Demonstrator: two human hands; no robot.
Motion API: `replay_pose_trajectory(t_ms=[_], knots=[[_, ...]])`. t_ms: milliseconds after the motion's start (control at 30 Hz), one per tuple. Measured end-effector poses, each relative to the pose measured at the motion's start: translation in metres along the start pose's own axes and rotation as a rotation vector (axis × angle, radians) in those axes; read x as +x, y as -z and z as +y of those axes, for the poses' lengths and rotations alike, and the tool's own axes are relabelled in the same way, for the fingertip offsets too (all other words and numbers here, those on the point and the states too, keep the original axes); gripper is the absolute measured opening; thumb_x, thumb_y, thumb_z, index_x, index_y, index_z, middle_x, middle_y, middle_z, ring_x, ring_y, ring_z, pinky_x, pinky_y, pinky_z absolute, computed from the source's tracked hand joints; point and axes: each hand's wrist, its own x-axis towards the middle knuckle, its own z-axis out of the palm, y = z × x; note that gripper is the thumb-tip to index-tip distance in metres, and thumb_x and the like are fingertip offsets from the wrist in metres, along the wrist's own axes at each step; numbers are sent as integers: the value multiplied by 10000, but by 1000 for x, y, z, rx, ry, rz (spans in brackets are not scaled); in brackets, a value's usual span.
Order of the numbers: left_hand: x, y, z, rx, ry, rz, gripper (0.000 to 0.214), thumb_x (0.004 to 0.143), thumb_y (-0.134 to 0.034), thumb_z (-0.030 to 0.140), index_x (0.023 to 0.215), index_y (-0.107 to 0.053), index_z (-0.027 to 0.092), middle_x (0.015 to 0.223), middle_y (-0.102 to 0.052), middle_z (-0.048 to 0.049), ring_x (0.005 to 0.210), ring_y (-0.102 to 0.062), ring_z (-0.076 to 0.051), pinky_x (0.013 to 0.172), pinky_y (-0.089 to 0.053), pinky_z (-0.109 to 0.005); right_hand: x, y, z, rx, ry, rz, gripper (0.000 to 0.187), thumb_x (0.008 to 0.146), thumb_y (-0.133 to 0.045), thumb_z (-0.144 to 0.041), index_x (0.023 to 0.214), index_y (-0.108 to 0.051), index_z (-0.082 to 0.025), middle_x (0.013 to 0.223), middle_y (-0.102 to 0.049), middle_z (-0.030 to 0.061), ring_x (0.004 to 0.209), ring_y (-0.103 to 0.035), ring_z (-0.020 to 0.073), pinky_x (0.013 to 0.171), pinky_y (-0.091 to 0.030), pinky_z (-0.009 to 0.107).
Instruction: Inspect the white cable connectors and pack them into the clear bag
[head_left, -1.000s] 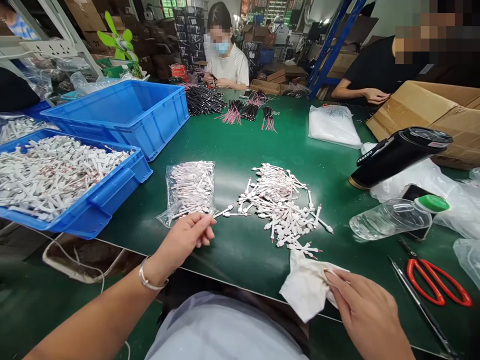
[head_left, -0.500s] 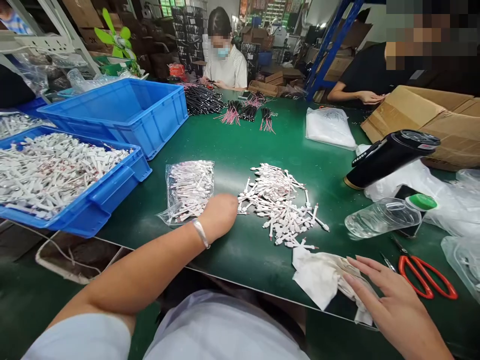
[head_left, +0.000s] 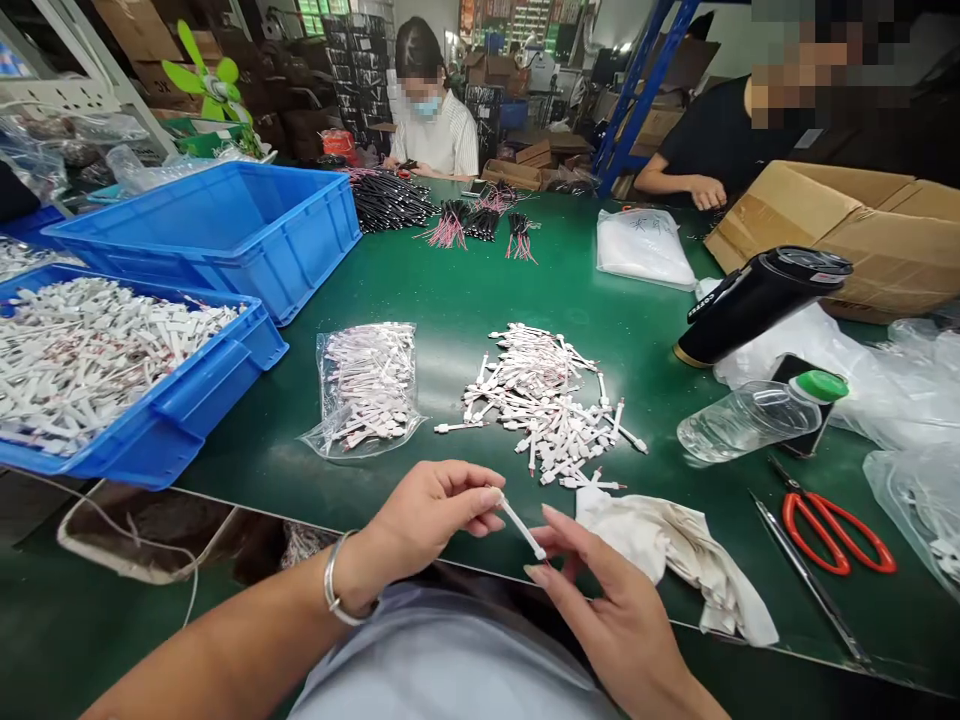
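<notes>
Over the table's front edge, my left hand (head_left: 450, 505) pinches one end of a short white cable (head_left: 521, 524) with a plug-like end. My right hand (head_left: 600, 600) is at its lower end, thumb and fingertips around the tip, index finger raised. Beyond the hands lies a loose pile of similar white cables (head_left: 547, 390), with one single cable (head_left: 459, 427) at its left side. A clear plastic bag (head_left: 367, 385) filled with such cables lies flat left of the pile. Beside my right hand is a crumpled white cloth (head_left: 660, 530).
Left stand a blue bin (head_left: 202, 375) full of white cables and another blue bin (head_left: 300, 235). To the right are tweezers (head_left: 810, 580), red-handled scissors (head_left: 832, 530), a bottle (head_left: 750, 418), a black tumbler (head_left: 757, 305) and a cardboard box (head_left: 825, 235). Two people sit across the table.
My left hand has come back from the pile toward me with a cable in it. My right hand has left the cloth and moved left to the cable's lower end. The tweezers are now uncovered.
</notes>
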Motion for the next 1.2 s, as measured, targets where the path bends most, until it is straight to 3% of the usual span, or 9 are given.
replay_pose_trajectory(t_ms=[167, 400, 533, 700, 800, 900, 967, 1067, 1200], knots=[[-3, 3, -22, -131, 66, 31, 362, 641, -735, 373, 874, -655, 108, 728, -676, -43, 629, -638, -121, 582, -486, -215, 3, -8, -4, 25, -41, 3, 150, 834, -575, -266, 954, -661, -235, 768, -690, 21, 661, -630, 154, 570, -514, 245], [-5, 7, -25, -65, 49, -49, 331, 657, -729, 352, 873, -653, 113, 658, -646, -8, 621, -606, -103, 612, -484, -216, 9, -2, -5, -5, 23, -69, 133, 866, -506, -243, 900, -630, -211, 757, -647, 28, 674, -585, 155, 622, -477, 264], [-4, 2, -27, -52, 80, -30, 351, 677, -687, 451, 721, -603, 113, 607, -616, -7, 513, -568, -85, 498, -439, -192, 10, -4, -6, 92, -156, -162, 290, 894, -435, -331, 669, -554, -194, 603, -542, -1, 561, -499, 127, 537, -420, 240], [-5, -5, -30, -122, 107, 28, 355, 693, -649, 480, 710, -545, 141, 584, -586, 10, 476, -532, -80, 458, -398, -185, 10, -9, -5, 247, -343, -182, 366, 882, -427, -423, 622, -534, -189, 569, -510, -5, 550, -473, 127, 525, -405, 237], [-3, 5, -27, 218, -10, 6, 275, 804, -539, 411, 740, -582, 147, 675, -619, -29, 582, -564, -120, 534, -438, -226, 13, -9, -2, 160, -303, -180, 349, 889, -419, -412, 647, -542, -193, 588, -525, 1, 568, -488, 134, 536, -408, 244], [7, 19, -19, 814, -357, 138, 234, 881, -433, 277, 924, -627, 155, 884, -646, -82, 843, -577, -197, 786, -450, -329, 18, -9, 3, -106, -177, -183, 337, 897, -418, -382, 625, -510, -205, 567, -497, -9, 551, -465, 131, 524, -377, 252], [18, 24, -11, 1170, -492, 226, 255, 890, -389, 193, 1023, -599, 136, 976, -623, -117, 922, -543, -237, 841, -419, -378, 20, -10, 6, -266, -121, -159, 357, 891, -440, -383, 578, -459, -212, 526, -452, -25, 512, -425, 121, 495, -343, 252], [38, 25, 2, 1524, -434, 200, 266, 847, -354, 65, 966, -591, 81, 936, -602, -163, 863, -527, -267, 739, -429, -380, 19, -10, 8, -337, -113, -111, 393, 877, -474, -411, 542, -400, -218, 494, -396, -43, 474, -384, 107, 464, -319, 248], [52, 25, 12, 1607, -390, 152, 262, 775, -358, -15, 789, -602, 78, 791, -588, -164, 771, -525, -262, 655, -413, -357, 15, -7, 8, -310, -64, -58, 376, 876, -490, -392, 552, -424, -213, 503, -391, -44, 473, -387, 103, 463, -334, 245]])
